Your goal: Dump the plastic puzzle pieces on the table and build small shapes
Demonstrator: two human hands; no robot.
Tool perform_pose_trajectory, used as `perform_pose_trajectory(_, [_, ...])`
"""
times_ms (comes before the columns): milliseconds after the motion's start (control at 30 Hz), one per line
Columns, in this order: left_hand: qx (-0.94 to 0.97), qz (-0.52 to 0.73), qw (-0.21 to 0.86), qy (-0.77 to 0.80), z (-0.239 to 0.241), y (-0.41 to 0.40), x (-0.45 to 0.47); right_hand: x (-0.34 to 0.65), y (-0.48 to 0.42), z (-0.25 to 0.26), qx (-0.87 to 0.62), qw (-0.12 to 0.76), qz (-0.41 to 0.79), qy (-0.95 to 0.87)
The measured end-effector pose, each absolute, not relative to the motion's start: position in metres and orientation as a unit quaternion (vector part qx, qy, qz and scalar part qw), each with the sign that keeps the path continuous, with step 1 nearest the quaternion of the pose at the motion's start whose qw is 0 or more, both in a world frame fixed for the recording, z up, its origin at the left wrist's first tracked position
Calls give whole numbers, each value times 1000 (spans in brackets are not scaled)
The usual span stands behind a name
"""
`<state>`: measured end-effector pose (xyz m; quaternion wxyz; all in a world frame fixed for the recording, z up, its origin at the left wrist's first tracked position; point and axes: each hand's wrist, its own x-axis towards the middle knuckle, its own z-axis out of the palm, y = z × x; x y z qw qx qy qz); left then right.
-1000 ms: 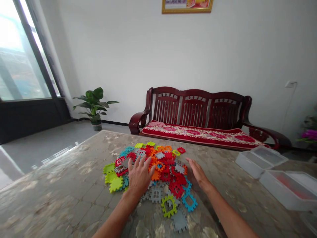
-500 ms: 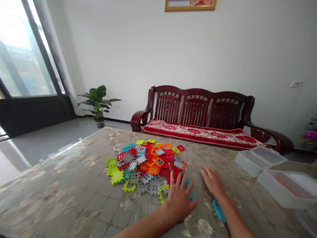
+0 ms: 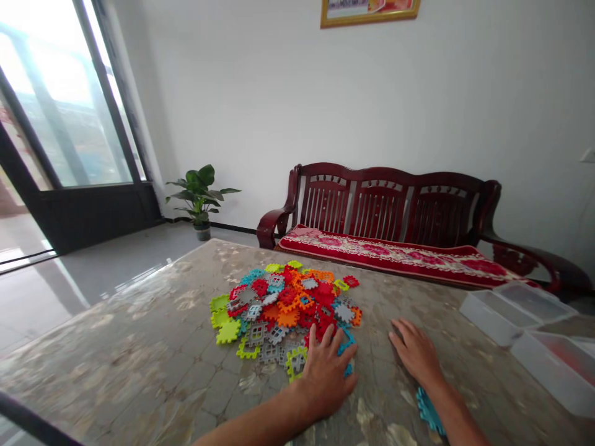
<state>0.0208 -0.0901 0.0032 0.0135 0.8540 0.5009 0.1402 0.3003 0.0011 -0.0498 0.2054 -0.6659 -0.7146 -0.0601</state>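
A heap of flat, toothed plastic tiles (image 3: 283, 306) in red, orange, grey, teal and lime lies on the patterned table (image 3: 153, 347). My left hand (image 3: 325, 375) lies flat, fingers spread, on the near right edge of the heap, covering a few tiles. My right hand (image 3: 416, 356) rests palm down on the table just right of the heap, fingers stretched out, holding nothing. A teal tile (image 3: 427, 410) lies beside my right forearm, partly hidden by it.
Two clear plastic boxes (image 3: 511, 306) stand at the table's right side, one with reddish contents (image 3: 564, 362). Beyond the table are a dark wooden bench (image 3: 395, 214) with a red cushion, a potted plant (image 3: 199, 198) and a large window at left.
My left hand slid from the heap's left middle to its near right edge. My right hand moved right, off the tiles onto the table. The view shifted slightly.
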Motion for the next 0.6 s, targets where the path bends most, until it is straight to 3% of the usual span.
perform_pose_trajectory(600, [886, 120, -2, 448, 16, -94, -69, 301, 2, -51, -660, 175, -89, -725])
